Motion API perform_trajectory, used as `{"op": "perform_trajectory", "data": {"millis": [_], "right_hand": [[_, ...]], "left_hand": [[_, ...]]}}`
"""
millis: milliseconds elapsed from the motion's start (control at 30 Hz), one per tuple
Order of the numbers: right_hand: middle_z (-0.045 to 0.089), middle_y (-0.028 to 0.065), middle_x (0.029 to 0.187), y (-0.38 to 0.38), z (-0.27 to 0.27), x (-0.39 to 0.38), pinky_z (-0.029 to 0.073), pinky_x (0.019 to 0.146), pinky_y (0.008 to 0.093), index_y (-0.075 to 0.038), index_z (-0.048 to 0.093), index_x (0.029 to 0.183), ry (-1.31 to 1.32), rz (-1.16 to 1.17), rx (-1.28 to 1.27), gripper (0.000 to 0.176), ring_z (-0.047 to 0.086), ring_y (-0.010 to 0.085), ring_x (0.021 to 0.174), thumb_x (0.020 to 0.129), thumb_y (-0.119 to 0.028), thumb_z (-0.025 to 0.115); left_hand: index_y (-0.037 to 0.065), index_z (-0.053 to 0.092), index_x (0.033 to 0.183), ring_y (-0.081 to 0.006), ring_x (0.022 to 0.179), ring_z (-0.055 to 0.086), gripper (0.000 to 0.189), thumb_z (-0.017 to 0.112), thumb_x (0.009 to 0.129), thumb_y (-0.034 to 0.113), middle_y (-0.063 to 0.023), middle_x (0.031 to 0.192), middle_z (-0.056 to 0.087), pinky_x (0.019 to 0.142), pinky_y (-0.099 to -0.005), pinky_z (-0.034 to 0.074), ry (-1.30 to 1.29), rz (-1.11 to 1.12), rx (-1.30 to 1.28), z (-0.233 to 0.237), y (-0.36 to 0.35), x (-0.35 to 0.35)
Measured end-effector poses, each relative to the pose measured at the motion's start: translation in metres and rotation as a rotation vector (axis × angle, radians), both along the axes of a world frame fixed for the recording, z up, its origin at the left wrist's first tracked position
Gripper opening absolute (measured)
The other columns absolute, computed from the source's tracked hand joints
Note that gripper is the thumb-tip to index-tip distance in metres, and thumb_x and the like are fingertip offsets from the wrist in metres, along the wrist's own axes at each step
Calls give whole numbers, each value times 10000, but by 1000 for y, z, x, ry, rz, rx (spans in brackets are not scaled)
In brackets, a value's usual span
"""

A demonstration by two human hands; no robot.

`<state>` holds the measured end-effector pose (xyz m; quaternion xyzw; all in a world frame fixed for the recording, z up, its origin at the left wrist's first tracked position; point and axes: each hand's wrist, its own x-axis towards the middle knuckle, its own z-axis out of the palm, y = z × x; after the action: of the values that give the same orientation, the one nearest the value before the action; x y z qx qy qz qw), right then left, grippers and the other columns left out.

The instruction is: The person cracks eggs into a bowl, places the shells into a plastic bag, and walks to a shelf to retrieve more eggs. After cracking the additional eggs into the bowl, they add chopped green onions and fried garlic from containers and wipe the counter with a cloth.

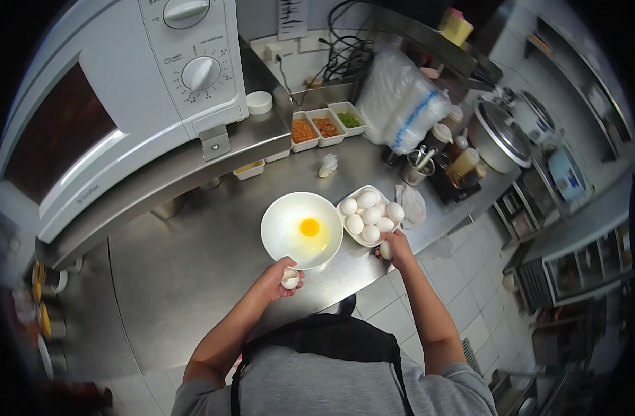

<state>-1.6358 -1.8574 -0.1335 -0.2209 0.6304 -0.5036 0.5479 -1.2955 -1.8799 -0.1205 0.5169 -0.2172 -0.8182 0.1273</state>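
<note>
At the bowl's (276, 239) near rim, my left hand (276, 280) grips a broken eggshell (290, 280); my right hand (398, 249) grips another shell piece (385, 251) beside the eggs (371, 217)

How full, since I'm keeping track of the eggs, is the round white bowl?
Mostly empty: the bowl holds one unbroken yolk in a little egg white, with bare inner wall showing around them.

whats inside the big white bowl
The white bowl holds one raw egg, its yellow yolk whole in clear egg white. The bowl's bottom directly beneath the yolk is covered and can't be seen.
</note>
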Motion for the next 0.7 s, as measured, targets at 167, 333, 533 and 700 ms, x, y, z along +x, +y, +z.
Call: {"op": "perform_trajectory", "data": {"millis": [167, 333, 533, 700], "right_hand": [[611, 103, 756, -65, -3, -39, 470, 357, 318, -14, 491, 1084, -7, 186, 77, 288, 606, 204, 484, 824, -115, 562], [611, 101, 808, -114, -1, -57, 455, 333, 299, -56, 490, 1128, -18, 326, 116, 318, 615, 203, 489, 824, -128, 556], [633, 77, 764, -138, 9, -63, 465, 371, 297, -39, 521, 1113, 38, 522, 135, 318, 613, 185, 505, 875, -232, 603], [687, 98, 771, -138, 67, -107, 512, 572, 307, -15, 676, 978, 715, 871, -177, 289, 645, 170, 629, 867, -277, 626]], "left_hand": [[81, 537, 1049, -183, 689, 631, 327, 530, 843, 335, -46, 869, 626, 532, -311, 455, 24, 180, -19, 5, 0, -55], [72, 535, 1059, -177, 682, 628, 371, 528, 870, 390, -47, 888, 620, 511, -302, 451, 42, 310, -49, -5, -3, -94], [44, 535, 1167, -150, 660, 617, 538, 508, 917, 520, -39, 851, 616, 486, -269, 453, -41, 264, -206, 1, 13, -120], [13, 547, 1238, -129, 662, 610, 515, 508, 955, 442, -23, 844, 616, 521, -249, 469, -170, -152, -471, 43, 26, -123]]}}
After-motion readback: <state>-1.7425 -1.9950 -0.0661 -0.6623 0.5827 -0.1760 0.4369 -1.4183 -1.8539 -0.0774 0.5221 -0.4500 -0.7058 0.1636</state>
